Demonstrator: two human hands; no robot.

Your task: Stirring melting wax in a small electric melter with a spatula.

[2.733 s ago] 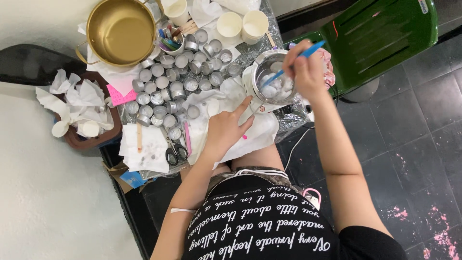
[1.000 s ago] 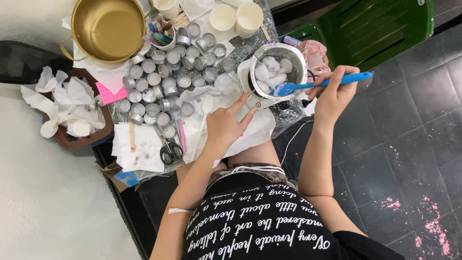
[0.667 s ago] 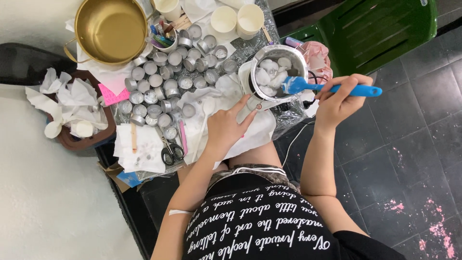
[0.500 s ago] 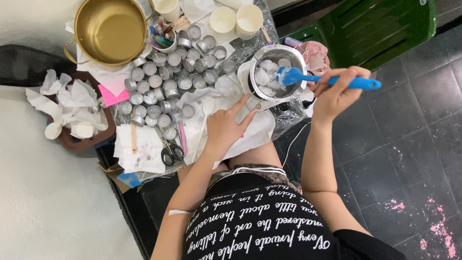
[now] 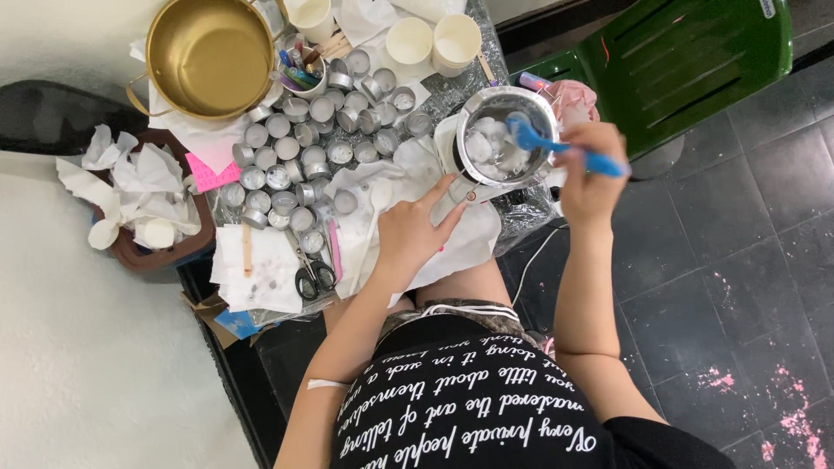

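Head view: right hand (image 5: 589,169) grips a blue spatula (image 5: 556,146), its blade now dipped back among white wax chunks in the metal pot (image 5: 506,137) — raised moments earlier. Left hand (image 5: 411,233) rests open beside the pot, index finger touching its base — stirring goes on.

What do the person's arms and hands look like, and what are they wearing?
Both arms are bare to the short black sleeves; left hand and right hand wear no gloves. The black top bears white cursive lettering, and a pale strip crosses the left upper arm.

a torn blue-and-brown cardboard package (image 5: 228,317) under the table edge.
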